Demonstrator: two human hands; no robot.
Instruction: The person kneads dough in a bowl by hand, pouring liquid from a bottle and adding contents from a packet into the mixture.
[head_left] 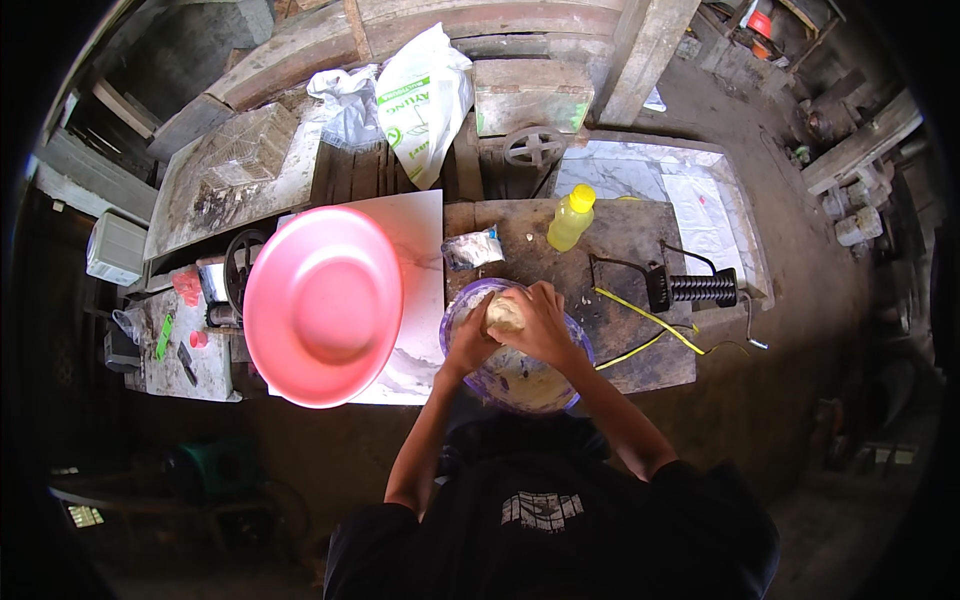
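I am holding a pale lump of dough (504,315) between both hands, above the middle of a purple bowl (458,318). My right hand (545,322) is curling over the top and right side of the lump, fingers closed onto it. My left hand (470,345) is pressing against its left side, fingers wrapped narrowly around it. The bowl is sitting on a dark, worn wooden board (630,245) directly in front of me, and pale residue is showing on its inner wall below my hands. Just beyond the bowl, a small clear packet (472,248) is lying on the board, and a yellow bottle (571,218) is standing farther back, to the right of the packet. To the right of the bowl, a yellow cord (645,318) is running across the board toward a black coiled handle (700,289). To the left, well clear of my hands, a large pink basin (322,305) is resting on a white sheet (420,240). A white plastic bag (425,100) is standing at the back of the bench.
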